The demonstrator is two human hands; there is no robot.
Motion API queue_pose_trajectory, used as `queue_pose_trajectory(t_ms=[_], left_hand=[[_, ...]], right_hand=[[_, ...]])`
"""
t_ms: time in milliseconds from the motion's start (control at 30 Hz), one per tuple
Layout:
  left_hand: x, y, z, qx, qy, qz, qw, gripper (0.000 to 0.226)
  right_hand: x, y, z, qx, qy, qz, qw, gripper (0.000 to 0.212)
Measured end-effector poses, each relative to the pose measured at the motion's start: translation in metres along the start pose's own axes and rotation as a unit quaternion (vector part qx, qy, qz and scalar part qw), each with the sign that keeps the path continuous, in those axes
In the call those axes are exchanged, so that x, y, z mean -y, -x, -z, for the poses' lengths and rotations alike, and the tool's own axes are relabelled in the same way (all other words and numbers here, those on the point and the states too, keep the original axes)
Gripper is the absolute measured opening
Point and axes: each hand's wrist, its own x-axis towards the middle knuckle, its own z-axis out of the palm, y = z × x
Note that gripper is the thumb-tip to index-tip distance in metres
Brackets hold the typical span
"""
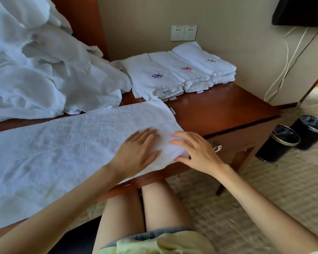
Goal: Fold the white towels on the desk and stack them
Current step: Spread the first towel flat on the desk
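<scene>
long white towel (66,143) lies flat along the front of the desk (224,110), its right end under both hands. left hand (138,149) is flat on it, fingers straight, pressing down. right hand (196,149) rests on the towel's right end, fingers loosely bent, thumb at the near edge; cannot tell if it pinches the cloth. folded towels (180,72) sit in three overlapping stacks at the back by the wall. crumpled unfolded towels (44,74) are piled at the left. two black bins (277,143) stand on the floor to the right.
</scene>
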Motion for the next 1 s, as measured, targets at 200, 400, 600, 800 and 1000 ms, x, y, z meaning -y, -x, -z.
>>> queue_pose_trajectory(t_ms=[200, 400, 600, 800, 1000], left_hand=[[-0.015, 0.016, 0.004, -0.017, -0.008, -0.003, 1.0, 0.078], [-0.009, 0.024, 0.011, -0.108, -0.068, 0.059, 0.99, 0.064], [0.025, 0.027, 0.032, -0.115, -0.058, 0.07, 0.989, 0.031], [0.07, -0.012, 0.039, -0.064, 0.086, 0.265, 0.958, 0.024], [0.084, -0.035, 0.038, 0.011, 0.053, 0.297, 0.953, 0.033]], right_hand=[[0.003, -0.022, 0.015, -0.027, -0.089, -0.062, 0.994, 0.02], [-0.01, -0.065, 0.032, 0.123, -0.255, -0.2, 0.938, 0.04], [-0.018, -0.085, 0.026, 0.233, -0.307, -0.273, 0.882, 0.04], [-0.02, -0.098, 0.025, 0.244, -0.361, -0.197, 0.878, 0.094], [-0.024, -0.11, 0.01, 0.191, -0.323, -0.191, 0.907, 0.051]])
